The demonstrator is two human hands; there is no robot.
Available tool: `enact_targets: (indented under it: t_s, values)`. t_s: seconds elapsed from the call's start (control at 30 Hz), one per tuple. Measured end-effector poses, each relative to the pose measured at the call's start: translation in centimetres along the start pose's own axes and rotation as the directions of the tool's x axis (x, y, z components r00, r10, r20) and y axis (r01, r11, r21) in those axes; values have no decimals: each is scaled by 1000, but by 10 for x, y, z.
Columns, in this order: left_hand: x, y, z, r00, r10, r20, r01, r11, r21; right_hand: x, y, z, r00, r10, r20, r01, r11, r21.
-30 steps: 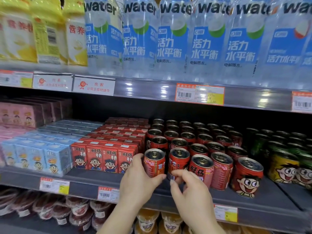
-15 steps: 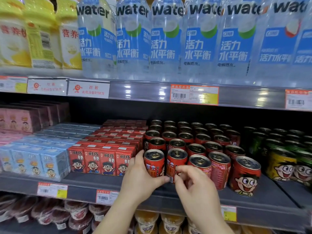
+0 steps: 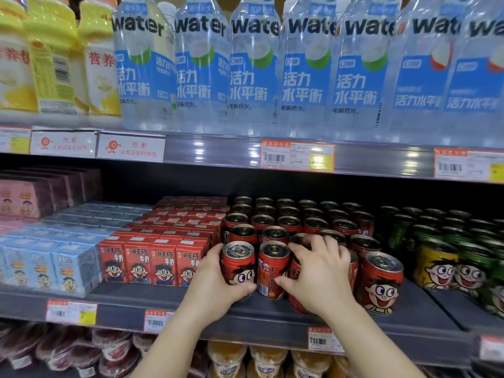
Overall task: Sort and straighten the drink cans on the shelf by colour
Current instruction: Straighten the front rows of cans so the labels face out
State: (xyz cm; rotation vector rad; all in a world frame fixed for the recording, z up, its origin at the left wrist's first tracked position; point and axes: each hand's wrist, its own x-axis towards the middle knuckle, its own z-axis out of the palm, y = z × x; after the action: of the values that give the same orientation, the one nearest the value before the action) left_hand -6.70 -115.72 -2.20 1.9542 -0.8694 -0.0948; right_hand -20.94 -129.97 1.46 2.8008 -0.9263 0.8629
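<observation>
Rows of red drink cans fill the middle shelf [image 3: 272,319]. My left hand [image 3: 215,282] is wrapped around the front left red can [image 3: 238,264], whose cartoon face points forward. Beside it stands a second red can [image 3: 272,268] with its barcode side outward; my right thumb touches it. My right hand [image 3: 320,274] grips a third red can [image 3: 296,271], mostly hidden under the fingers. Another face-forward red can [image 3: 381,282] stands at the row's right end. A yellow can [image 3: 433,264] and green cans [image 3: 447,227] follow to the right.
Red milk cartons [image 3: 152,260] and blue cartons [image 3: 49,264] sit left of the cans, pink boxes [image 3: 24,197] behind them. Water bottles [image 3: 253,66] and yellow bottles [image 3: 54,55] line the shelf above. Tubs and cups fill the shelf below.
My right hand moved from the second can onto the third can behind it. The left can turned in my left hand so its face shows. The camera came closer.
</observation>
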Motion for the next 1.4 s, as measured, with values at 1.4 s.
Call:
enact_targets:
  t_s: [1.4]
  values:
    - [11,29,29,874,485,22,-398,691,603,-21,58,-12,996,-61,-58,64,997,42]
